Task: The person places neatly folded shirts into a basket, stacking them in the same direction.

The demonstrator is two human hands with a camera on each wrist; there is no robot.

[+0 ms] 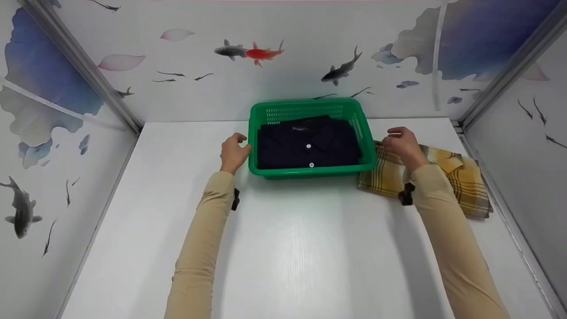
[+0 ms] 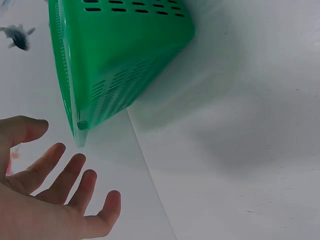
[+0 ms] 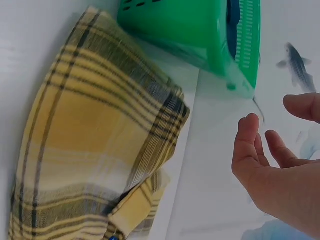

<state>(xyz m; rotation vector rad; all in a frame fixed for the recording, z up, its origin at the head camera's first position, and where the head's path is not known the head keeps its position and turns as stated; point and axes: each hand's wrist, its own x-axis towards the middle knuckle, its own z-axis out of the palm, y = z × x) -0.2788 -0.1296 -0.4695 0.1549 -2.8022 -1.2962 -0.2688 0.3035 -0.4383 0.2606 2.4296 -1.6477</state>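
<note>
We see the left hand (image 1: 234, 154) spread beside a basket (image 1: 257, 172) of dark cloth (image 1: 283, 148). Near plaid cloth (image 1: 470, 188) we see the right hand (image 1: 404, 145), thumb and fingers parted.

1. A white desk (image 1: 288, 252), walled on three sides.
2. On the back wall (image 1: 301, 22), a printed grey fish (image 1: 229, 50) meeting a red fish (image 1: 262, 54), with pink petals (image 1: 122, 62) to their left.
3. Grey metal posts (image 1: 83, 66) at both back corners.
4. A large blue-purple leaf print (image 1: 478, 40), upper right.

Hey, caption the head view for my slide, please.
Left hand and right hand flank a basket holding a dark garment; a plaid cloth lies beside it on the table.
</note>
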